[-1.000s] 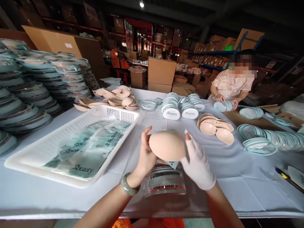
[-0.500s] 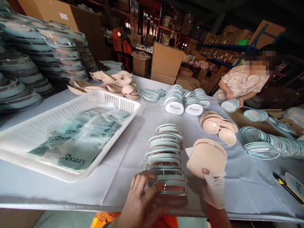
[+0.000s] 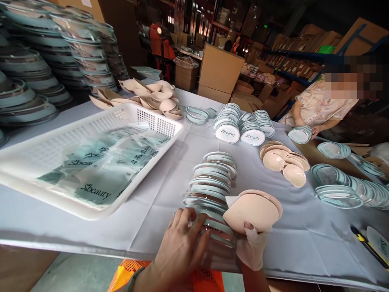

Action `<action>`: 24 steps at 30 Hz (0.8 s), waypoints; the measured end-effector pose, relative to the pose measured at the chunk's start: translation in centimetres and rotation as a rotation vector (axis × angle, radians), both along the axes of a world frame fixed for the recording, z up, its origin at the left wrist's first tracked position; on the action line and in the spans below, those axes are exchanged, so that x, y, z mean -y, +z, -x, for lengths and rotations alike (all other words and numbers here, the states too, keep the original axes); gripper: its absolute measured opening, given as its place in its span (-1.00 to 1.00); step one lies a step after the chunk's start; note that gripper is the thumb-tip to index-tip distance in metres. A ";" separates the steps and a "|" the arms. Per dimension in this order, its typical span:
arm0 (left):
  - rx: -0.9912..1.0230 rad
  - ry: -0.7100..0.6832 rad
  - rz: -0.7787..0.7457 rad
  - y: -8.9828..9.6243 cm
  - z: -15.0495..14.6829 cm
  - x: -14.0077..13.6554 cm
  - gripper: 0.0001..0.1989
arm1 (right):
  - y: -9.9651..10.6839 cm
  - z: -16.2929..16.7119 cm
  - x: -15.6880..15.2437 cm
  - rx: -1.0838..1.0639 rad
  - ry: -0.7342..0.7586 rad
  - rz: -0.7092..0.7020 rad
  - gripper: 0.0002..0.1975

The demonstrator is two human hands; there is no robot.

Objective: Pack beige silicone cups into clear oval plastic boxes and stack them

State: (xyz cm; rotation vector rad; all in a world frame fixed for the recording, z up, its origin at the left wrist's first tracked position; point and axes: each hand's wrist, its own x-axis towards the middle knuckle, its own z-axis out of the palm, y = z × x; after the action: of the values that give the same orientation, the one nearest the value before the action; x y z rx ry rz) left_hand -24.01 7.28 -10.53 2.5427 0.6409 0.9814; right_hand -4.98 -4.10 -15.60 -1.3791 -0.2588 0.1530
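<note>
My right hand point(image 3: 252, 245), wrapped in a white covering with the thumb showing, grips a pair of nested beige bra cups point(image 3: 253, 211). A white corner sticks out behind the cups. My left hand point(image 3: 184, 235) has its fingers and thumb closed on the edge of a clear plastic case point(image 3: 217, 229) at the near end of a row. Behind that case, a row of oval clear cases with pale teal edges point(image 3: 211, 180) leans away from me. The cups are close beside the row's near end, and I cannot tell whether they touch the case.
A white basket point(image 3: 91, 215) of printed teal packets stands left. Beige cups lie behind it point(image 3: 152, 95) and at right point(image 3: 285, 162). Finished-looking cases point(image 3: 226, 132) stand farther back. A yellow-black cutter point(image 3: 369, 245) lies right. Across the table, a person point(image 3: 319, 107) handles similar cases.
My right hand has brought the bra cups left and slightly down, nearer the row. My left hand has shifted slightly at the front case, which now leans more. The view has turned a little.
</note>
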 end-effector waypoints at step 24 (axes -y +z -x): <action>0.148 -0.213 0.438 -6.2 -0.8 -1.3 -0.03 | 12.4 1.6 -2.8 1.609 0.991 1.442 -0.92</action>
State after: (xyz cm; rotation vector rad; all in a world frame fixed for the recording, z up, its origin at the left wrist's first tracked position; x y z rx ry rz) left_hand -23.22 8.59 -16.68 2.0831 0.4693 0.8385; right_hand -6.61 -1.28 -3.17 -2.3513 -2.5821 -0.0378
